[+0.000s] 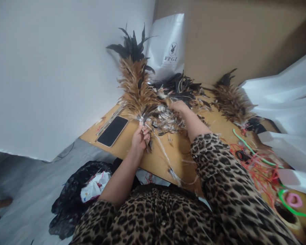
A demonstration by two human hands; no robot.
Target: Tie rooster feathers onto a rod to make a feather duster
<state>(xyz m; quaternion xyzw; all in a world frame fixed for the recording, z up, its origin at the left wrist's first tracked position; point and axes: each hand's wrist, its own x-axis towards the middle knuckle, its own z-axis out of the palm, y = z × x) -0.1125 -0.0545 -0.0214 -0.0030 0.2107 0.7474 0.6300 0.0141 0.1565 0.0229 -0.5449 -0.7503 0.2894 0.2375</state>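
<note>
My left hand (140, 137) is closed round the quill ends of a tall bundle of brown and black feathers (134, 80), which stands up from the wooden table (132, 149). My right hand (179, 107) reaches forward into a loose pile of feathers (168, 119) in the middle of the table; its fingers are buried among them, so their grip is hidden. A pale string (165, 154) trails from the bundle toward me across the table.
A dark phone (112, 130) lies at the table's left edge. Another feather bundle (231, 98) lies at right, near red and green cords (257, 163). A white bag (167, 47) leans on the back wall. White sheets (285, 112) lie at right. A black bag (73, 194) sits on the floor.
</note>
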